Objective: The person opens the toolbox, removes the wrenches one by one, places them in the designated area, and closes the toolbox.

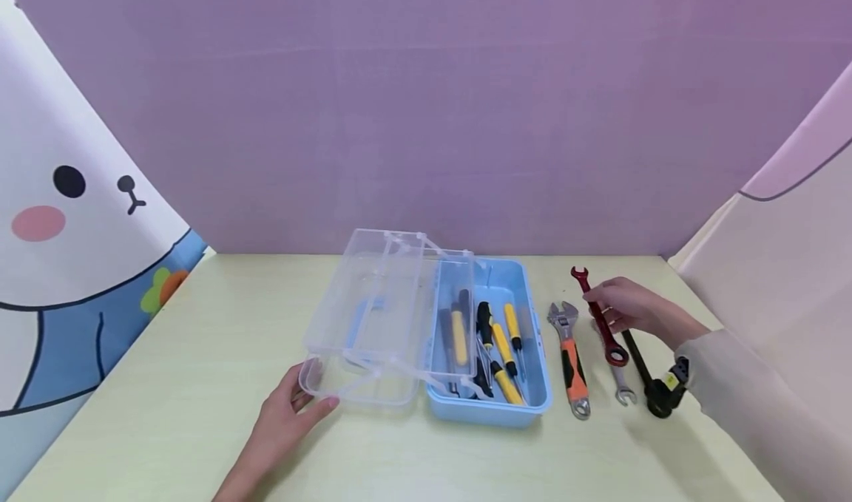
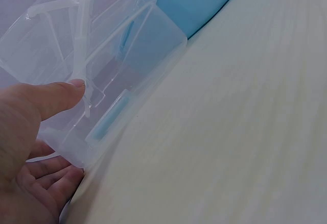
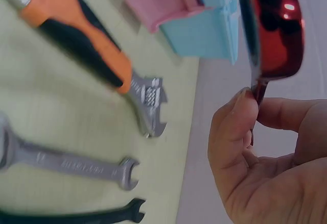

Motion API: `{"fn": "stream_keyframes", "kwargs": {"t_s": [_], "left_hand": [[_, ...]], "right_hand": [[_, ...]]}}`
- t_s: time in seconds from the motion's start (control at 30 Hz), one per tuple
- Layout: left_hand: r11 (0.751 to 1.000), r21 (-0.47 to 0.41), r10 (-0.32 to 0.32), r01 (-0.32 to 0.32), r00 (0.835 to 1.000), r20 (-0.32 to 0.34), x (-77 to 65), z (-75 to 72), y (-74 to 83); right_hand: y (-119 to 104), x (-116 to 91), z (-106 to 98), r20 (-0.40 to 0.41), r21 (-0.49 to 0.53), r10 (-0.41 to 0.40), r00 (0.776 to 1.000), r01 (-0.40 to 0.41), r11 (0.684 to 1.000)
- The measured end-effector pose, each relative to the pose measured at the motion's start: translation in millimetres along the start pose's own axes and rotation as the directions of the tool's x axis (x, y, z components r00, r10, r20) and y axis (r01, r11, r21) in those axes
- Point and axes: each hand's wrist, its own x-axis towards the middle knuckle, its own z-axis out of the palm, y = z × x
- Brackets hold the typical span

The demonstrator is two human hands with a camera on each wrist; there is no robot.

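Note:
My right hand [image 1: 622, 306] pinches a red combination wrench [image 1: 603, 327] between thumb and fingers, raised over the table's right side. Below it lie a silver combination wrench [image 3: 71, 162] and a black wrench [image 3: 76, 217], partly covered by the hand in the head view. An adjustable wrench [image 1: 575, 372] with an orange and black handle rests beside the toolbox. My left hand [image 1: 285, 412] holds the near left corner of the clear lid [image 1: 373, 295], thumb on top and fingers below. The lid hangs open to the left of the light blue toolbox [image 1: 489, 413].
Several yellow and black screwdrivers [image 1: 504, 345] lie in the box, some seen through the clear plastic. A pink part [image 3: 159, 4] shows at the box in the right wrist view. A purple wall [image 1: 426, 117] stands behind the pale table [image 1: 200, 339].

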Motion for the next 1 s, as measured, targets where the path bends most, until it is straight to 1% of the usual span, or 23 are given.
{"fn": "stream_keyframes", "kwargs": {"t_s": [0.33,0.5,0.6,0.83,1.0], "left_hand": [[1.0,-0.015,-0.012,0.012,1.0,0.0,-0.1,1.5,-0.8],[1.0,-0.013,0.0,0.0,1.0,-0.011,0.8,3.6,-1.4],[1.0,-0.014,0.002,-0.002,1.0,-0.016,1.9,4.0,-1.3],[1.0,-0.002,-0.003,0.003,1.0,-0.012,1.5,0.9,0.4],[0.999,-0.039,-0.001,0.0,1.0,-0.009,1.0,1.9,0.1]], "right_hand": [[29.9,-6.0,-13.5,0.016,0.048,-0.001,1.0,0.001,0.999],[46.1,-9.1,-22.0,0.01,0.055,0.021,1.0,-0.021,0.998],[55.9,-10.8,-27.6,-0.009,0.057,0.051,0.999,-0.051,0.997],[76.1,-13.2,-39.9,-0.043,0.061,0.056,0.998,-0.053,0.997],[86.8,-17.9,-46.2,-0.067,0.031,0.067,0.995,-0.065,0.997]]}}
